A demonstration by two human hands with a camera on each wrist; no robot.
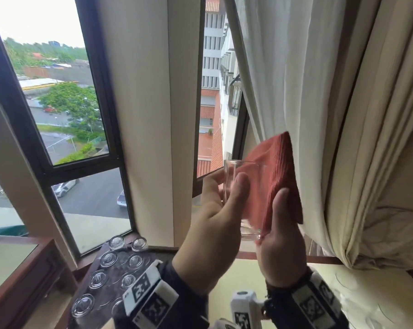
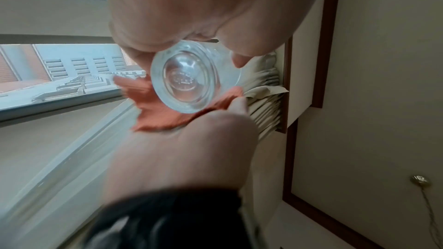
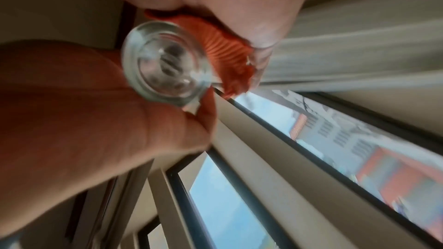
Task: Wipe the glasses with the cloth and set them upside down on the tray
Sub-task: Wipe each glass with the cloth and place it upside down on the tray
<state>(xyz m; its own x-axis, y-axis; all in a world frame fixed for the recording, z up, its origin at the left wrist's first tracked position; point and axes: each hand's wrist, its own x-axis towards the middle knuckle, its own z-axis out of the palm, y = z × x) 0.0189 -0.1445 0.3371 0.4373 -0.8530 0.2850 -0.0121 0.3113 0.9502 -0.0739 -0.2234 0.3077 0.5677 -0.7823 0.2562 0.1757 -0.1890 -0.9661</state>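
Observation:
In the head view my left hand grips a clear glass, raised in front of the window with its thick base toward me. My right hand holds a salmon-red ribbed cloth and presses it against the glass's right side; part of the cloth shows through the glass. The left wrist view looks at the round glass base with the cloth behind it. In the right wrist view the cloth wraps beside the glass. A dark tray at lower left carries several glasses upside down.
A cream curtain hangs just behind and right of the cloth. Dark window frames and a wooden sill run behind the tray. A wooden cabinet edge lies at lower left, and a pale surface at lower right.

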